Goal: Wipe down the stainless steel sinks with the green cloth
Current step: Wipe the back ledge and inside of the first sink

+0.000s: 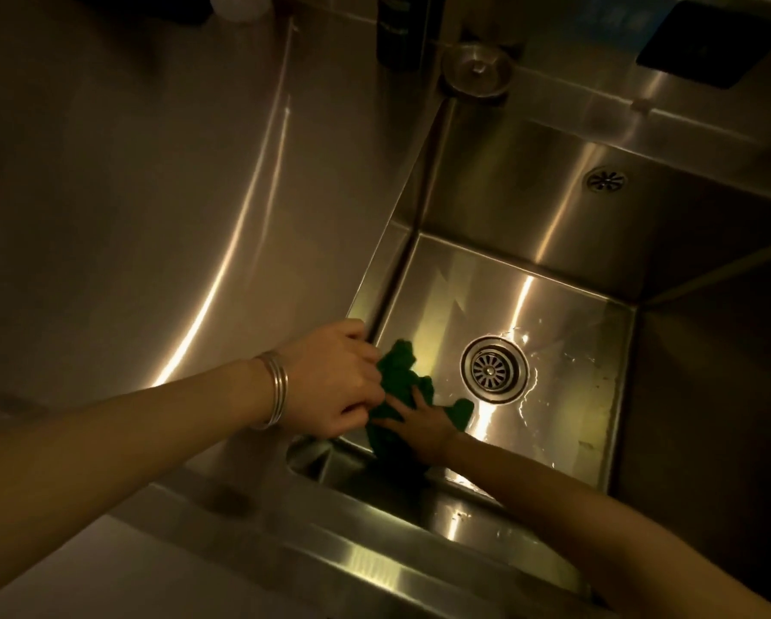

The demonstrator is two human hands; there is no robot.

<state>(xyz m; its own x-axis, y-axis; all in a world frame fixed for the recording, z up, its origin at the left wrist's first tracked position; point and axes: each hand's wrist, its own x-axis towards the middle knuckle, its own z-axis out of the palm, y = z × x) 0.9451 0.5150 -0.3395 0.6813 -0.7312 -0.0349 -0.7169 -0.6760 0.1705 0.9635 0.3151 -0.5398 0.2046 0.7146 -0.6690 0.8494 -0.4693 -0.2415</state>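
- Green cloth [399, 386]: bunched, on the sink floor at the near-left corner, about 8 o'clock from the drain [494, 369], near it but apart.
- Right hand [419, 424]: down in the basin, fingers spread fairly flat over the cloth, pressing it to the steel. No curl round it visible.
- Left hand [337, 373]: at the sink rim [377, 279], fingers curled; they appear to pinch the cloth's left edge, though the fingertips are hidden behind the knuckles.
- Sink floor: water film and streaks at 3 o'clock of the drain; overflow grille [605, 178] on the far wall; a strainer plug [476, 69] sits on the ledge at 12 o'clock.
- Counter [151, 194]: steel, left of the basin.
- Judgement: cloth is too wadded to cover much. Spread it flat under the palm first, then stroke in overlapping passes toward the drain.
- Corners and the wall seams likely need fingertip pressure.
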